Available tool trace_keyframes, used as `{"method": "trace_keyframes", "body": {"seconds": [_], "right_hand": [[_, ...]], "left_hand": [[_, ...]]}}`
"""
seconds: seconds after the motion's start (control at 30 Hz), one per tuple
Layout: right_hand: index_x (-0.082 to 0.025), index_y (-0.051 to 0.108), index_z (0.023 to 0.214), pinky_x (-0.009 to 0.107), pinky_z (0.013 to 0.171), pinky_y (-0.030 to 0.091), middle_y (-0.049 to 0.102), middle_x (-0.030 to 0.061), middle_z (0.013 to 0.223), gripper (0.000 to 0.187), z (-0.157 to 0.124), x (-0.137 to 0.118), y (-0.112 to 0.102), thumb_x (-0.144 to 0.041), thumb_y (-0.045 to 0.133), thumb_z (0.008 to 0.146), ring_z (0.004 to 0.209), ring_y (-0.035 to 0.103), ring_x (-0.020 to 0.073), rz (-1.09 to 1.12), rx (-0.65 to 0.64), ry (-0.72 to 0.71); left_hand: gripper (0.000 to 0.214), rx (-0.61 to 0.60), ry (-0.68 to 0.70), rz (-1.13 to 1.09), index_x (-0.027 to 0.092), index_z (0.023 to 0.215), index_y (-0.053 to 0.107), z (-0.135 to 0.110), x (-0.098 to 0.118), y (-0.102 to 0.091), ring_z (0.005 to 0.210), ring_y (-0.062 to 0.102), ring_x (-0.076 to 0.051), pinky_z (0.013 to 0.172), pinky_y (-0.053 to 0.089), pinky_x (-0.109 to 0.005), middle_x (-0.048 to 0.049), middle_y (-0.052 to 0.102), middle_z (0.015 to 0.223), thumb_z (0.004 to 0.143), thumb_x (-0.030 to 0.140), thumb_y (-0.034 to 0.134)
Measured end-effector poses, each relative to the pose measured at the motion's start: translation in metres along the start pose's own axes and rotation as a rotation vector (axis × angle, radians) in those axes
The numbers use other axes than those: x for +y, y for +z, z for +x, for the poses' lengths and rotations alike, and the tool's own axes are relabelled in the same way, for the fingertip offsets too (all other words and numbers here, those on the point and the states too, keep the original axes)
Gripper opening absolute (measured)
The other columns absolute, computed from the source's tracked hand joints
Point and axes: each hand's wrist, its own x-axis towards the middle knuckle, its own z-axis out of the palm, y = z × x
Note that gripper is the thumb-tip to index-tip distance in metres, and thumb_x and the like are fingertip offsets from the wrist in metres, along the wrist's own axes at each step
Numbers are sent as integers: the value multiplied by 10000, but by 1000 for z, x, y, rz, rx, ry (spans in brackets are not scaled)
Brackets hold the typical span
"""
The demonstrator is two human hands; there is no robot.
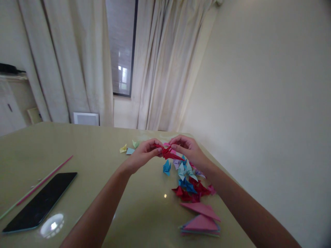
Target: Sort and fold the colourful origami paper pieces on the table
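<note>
A red origami crane (167,152) is held up above the table between my two hands. My left hand (148,151) pinches its left side with thumb and fingers. On the other side, my right hand (186,146) grips a red folded part close to the middle. One pointed red flap sticks out to the lower right below my right fingers. Below and behind my hands lies a group of small folded paper cranes, among them a blue one (167,167), a pale blue one (181,171) and a dark red one (182,193).
Pink folded paper triangles (201,223) are stacked at the front right of the table (139,206). A black tablet (41,201) and pink and green sticks (38,184) lie at left. Yellow (123,148) and light blue paper pieces (130,151) sit farther back. A wall rises at right.
</note>
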Motion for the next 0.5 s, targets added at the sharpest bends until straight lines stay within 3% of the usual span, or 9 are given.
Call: {"method": "trace_keyframes", "body": {"seconds": [0.2,0.3,0.4,0.5], "right_hand": [[-214,735,1021,280,707,547,772,32,920,450,17,0,1,-610,837,833,806,707,172,-14,22,70],[-205,729,987,282,710,562,774,42,901,443,26,0,-4,-620,813,856,804,735,178,13,2,147],[-189,740,947,271,675,557,781,58,873,453,38,-2,-12,-633,795,874,765,741,175,24,-1,260],[-172,783,919,270,682,543,803,80,889,440,49,-7,-17,-611,786,893,802,741,185,-119,-37,301]], "left_hand": [[267,131,53,178,197,998,634,-1,3,-9,812,721,-180,752,559,-295,-30,746,862,959,446,724],[138,183,205,577,206,1044,661,-2,9,-9,890,736,-204,800,569,-325,-61,759,955,1040,326,592],[205,130,436,1074,218,1109,698,-6,17,-6,1063,710,-234,940,538,-374,-85,755,1129,1074,209,497],[219,76,609,1398,221,1182,694,-10,20,-2,1076,694,-247,946,520,-380,-93,750,1188,1068,186,510]]}}
